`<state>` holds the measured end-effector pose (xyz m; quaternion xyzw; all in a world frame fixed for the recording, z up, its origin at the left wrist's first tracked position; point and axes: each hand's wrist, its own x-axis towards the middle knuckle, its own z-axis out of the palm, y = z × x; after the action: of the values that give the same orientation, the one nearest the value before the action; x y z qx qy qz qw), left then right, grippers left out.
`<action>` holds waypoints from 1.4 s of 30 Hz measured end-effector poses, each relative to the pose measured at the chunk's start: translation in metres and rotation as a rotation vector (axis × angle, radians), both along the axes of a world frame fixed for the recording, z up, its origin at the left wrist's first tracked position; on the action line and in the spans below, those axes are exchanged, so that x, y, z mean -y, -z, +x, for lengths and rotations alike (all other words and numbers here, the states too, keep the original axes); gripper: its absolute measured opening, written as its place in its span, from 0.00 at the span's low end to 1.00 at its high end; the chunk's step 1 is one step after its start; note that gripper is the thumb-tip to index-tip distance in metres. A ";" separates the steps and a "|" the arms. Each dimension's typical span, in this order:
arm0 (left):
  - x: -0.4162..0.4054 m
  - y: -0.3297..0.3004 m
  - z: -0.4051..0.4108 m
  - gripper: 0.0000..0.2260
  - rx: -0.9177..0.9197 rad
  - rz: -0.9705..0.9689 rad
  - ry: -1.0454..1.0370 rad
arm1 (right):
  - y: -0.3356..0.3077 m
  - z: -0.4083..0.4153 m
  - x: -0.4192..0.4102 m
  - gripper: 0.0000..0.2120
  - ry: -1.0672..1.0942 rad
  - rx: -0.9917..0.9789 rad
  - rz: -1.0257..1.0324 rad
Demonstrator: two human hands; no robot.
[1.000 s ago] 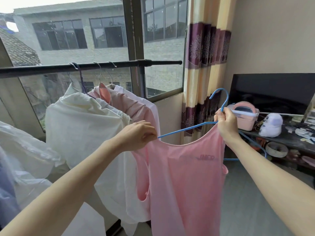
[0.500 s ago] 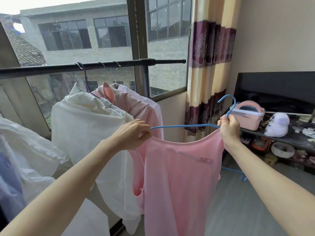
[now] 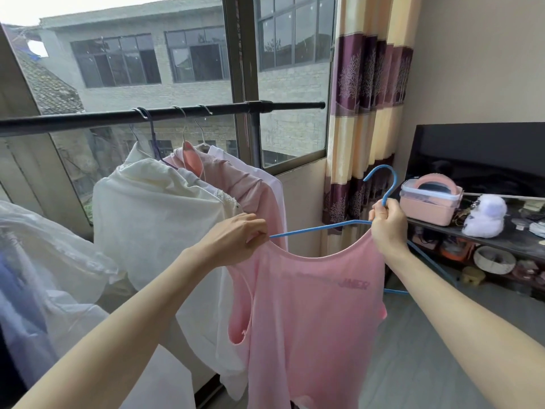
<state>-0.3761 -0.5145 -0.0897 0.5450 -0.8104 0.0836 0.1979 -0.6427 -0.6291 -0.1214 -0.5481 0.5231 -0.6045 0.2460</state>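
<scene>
A pink sleeveless top (image 3: 312,314) hangs in front of me on a blue wire hanger (image 3: 318,228). My left hand (image 3: 236,240) pinches the top's left shoulder strap together with the hanger's left end. My right hand (image 3: 387,225) grips the hanger at the base of its hook, along with the top's right shoulder. The hook curves up above my right hand. The hanger's right arm and bottom bar stick out behind my right forearm.
A black clothes rail (image 3: 165,115) runs across the window with a cream garment (image 3: 159,219), a pink garment (image 3: 241,184) and a white one hung on it. A curtain (image 3: 365,113) hangs at right. A dark shelf (image 3: 501,234) holds a pink box (image 3: 429,203) and a white plush toy (image 3: 483,215).
The hanger with the pink top has tilted from slanted to nearly level. My left hand drew slightly left along the strap. The camera shifted a little.
</scene>
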 end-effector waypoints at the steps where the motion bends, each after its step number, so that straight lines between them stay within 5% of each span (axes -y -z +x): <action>1: 0.000 -0.001 0.002 0.07 0.016 0.021 -0.031 | 0.001 -0.003 0.002 0.09 0.049 0.046 0.009; 7: -0.003 0.006 0.000 0.08 0.157 0.160 -0.102 | 0.002 -0.016 0.012 0.08 0.187 0.267 0.101; 15: 0.002 0.002 0.004 0.06 0.098 0.050 -0.051 | 0.012 -0.028 0.002 0.09 0.021 -0.103 0.040; 22: 0.010 -0.001 -0.027 0.08 -0.093 0.005 0.033 | 0.008 -0.002 -0.008 0.10 -0.004 -0.144 -0.050; 33: -0.001 -0.005 -0.006 0.02 -0.110 0.051 -0.002 | 0.006 -0.005 -0.010 0.09 -0.004 -0.005 0.001; 42: 0.008 0.004 -0.030 0.03 -0.144 0.033 -0.008 | 0.010 0.026 -0.024 0.10 -0.092 -0.152 -0.073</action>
<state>-0.4062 -0.5223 -0.0940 0.5558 -0.7933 0.0317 0.2466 -0.6170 -0.6056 -0.1315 -0.6244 0.4922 -0.5679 0.2129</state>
